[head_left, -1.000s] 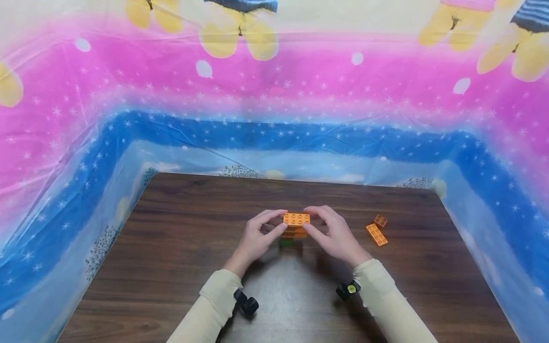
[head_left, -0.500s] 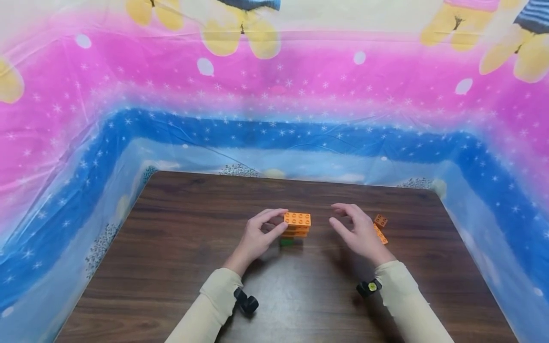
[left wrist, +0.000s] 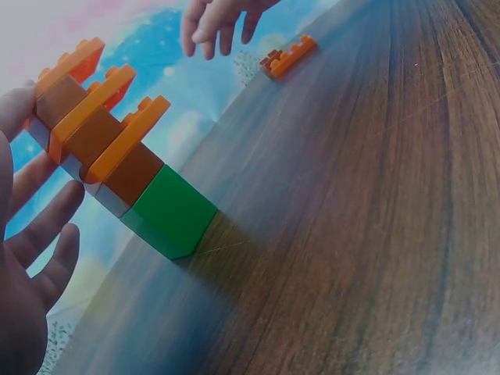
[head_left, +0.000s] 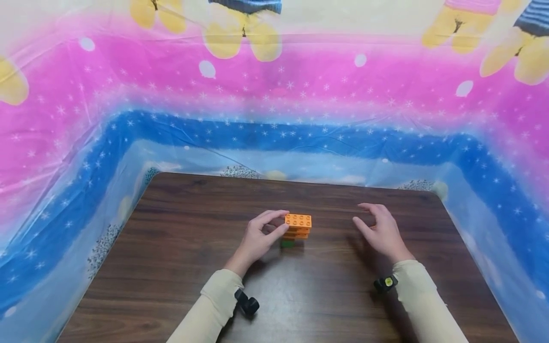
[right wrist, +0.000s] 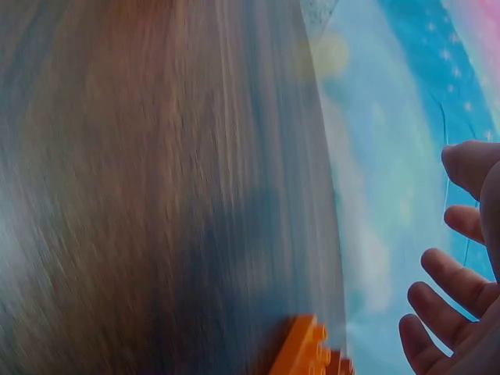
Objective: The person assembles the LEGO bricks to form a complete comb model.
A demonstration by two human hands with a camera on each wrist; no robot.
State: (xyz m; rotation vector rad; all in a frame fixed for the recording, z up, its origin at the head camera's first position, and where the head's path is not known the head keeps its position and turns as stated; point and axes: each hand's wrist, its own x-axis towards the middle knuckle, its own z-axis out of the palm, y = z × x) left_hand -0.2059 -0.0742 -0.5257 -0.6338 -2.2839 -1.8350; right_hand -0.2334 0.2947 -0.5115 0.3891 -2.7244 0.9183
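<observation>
A building-brick tower (head_left: pixel 298 227) is standing upright on the table (head_left: pixel 193 247), serving here as the landmark. At its foot a green brick (left wrist: pixel 170 212) is resting on the wood; above it brown bricks (left wrist: pixel 134 176) are alternating with three orange eight-stud bricks (left wrist: pixel 127 144), whose ends are jutting out on the tower's right side. The left hand (head_left: pixel 256 236) is sitting just left of the tower, its thumb and forefinger pinching the left end of the topmost orange brick, while its other fingers are lying close beside the stack. The right hand (head_left: pixel 383 232) is hovering well to the right of the tower, holding nothing, its fingers spreading wide apart from the thumb. Beneath and near it, also right of the tower, a loose orange brick (left wrist: pixel 294 57) is lying on the table with a small brown brick (left wrist: pixel 270 59) beside it. Behind the tower, beyond the table's far edge, a pink-and-blue printed cloth (head_left: pixel 300 95) is hanging.
</observation>
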